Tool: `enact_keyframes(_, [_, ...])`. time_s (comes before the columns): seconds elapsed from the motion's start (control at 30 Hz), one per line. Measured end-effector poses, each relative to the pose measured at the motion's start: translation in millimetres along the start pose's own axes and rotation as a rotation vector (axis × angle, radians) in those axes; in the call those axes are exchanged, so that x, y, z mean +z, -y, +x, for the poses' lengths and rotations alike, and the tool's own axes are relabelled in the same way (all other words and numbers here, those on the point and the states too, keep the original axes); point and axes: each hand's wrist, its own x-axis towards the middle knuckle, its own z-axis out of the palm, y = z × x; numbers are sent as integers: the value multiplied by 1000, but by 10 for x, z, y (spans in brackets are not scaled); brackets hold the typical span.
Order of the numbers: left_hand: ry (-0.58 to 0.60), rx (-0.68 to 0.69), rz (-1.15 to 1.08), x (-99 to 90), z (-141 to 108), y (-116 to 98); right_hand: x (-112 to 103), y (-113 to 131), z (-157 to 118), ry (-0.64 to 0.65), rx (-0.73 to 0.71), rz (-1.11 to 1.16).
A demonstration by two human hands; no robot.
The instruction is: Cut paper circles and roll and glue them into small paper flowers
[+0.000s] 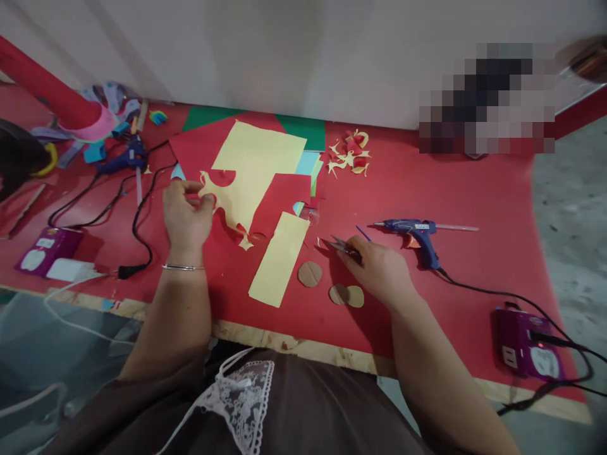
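My left hand [187, 215] pinches the ragged left end of a pale yellow paper sheet [251, 167] that has round pieces cut out of it. The sheet lies over red paper [284, 189]. In my right hand [382, 268] is a pair of scissors [346, 246], blades pointing left and slightly parted, low over the table. A yellow paper strip [279, 259] lies between my hands. Just left of my right hand lie a brown cardboard disc [310, 274], a smaller cardboard disc [338, 294] and a small yellow paper disc [355, 296] touching it.
On the right are a blue glue gun [412, 232] with its cord and a purple power box [528, 344]. Paper scraps [351, 151] lie at the back. Another glue gun [130, 155], a purple box [50, 249] and black cords are left. A red post [57, 88] stands far left.
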Motion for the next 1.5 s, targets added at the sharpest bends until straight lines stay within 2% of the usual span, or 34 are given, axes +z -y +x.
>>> enact_keyframes(0.07, [-120, 65, 133, -25, -85, -271, -13, 9, -14, 18, 4, -63])
enact_keyframes(0.13, [-129, 166, 170, 12, -185, -578, -29, 16, -19, 30, 9, -94])
enact_keyframes(0.2, [36, 224, 148, 97, -286, -828, -44, 21, -19, 43, 18, -108])
enact_keyframes(0.27, [234, 234, 120, 203, -375, -962, -56, 22, -16, 44, 16, -107])
enact_keyframes(0.37, [434, 201, 150, 357, -477, -968, -68, 12, -13, 31, 9, -109])
enact_keyframes(0.43, [517, 164, 196, 445, -531, -922, -74, 4, -13, 35, 15, -119])
enact_keyframes(0.53, [574, 150, 214, 537, -586, -897, -86, -2, -13, 45, 22, -137])
enact_keyframes(0.63, [597, 126, 180, 515, -566, -931, -97, -2, -11, 53, 22, -132])
enact_keyframes(0.7, [598, 45, 103, 405, -486, -938, -97, -9, -10, 55, 26, -116])
enact_keyframes(0.77, [543, 4, 12, 236, -354, -899, -86, -24, -10, 44, 23, -97])
enact_keyframes(0.83, [434, 32, 48, 63, -199, -811, -65, -44, -13, 23, 11, -81])
enact_keyframes(0.9, [376, 32, 115, -53, -72, -706, -42, -62, -19, 0, 4, -74])
enact_keyframes(0.97, [286, 61, 223, -76, -24, -639, -26, -69, -23, -21, -8, -77])
enact_keyframes(1.03, [149, 148, 293, -10, -84, -652, -22, -64, -24, -20, -10, -90])
enact_keyframes(1.1, [129, 227, 288, 112, -239, -752, -29, -49, -21, 4, 2, -108])
enact_keyframes(1.13, [206, 256, 276, 182, -338, -825, -33, -41, -20, 17, 12, -117])
enact_keyframes(1.27, [722, 393, 292, 414, -696, -1123, -39, -26, -17, 37, 27, -131])
enact_keyframes(1.37, [859, 397, 334, 488, -807, -1251, -31, -34, -19, 35, 9, -131])
enact_keyframes(1.5, [920, 394, 353, 491, -824, -1339, -33, -24, -22, 37, -5, -143])
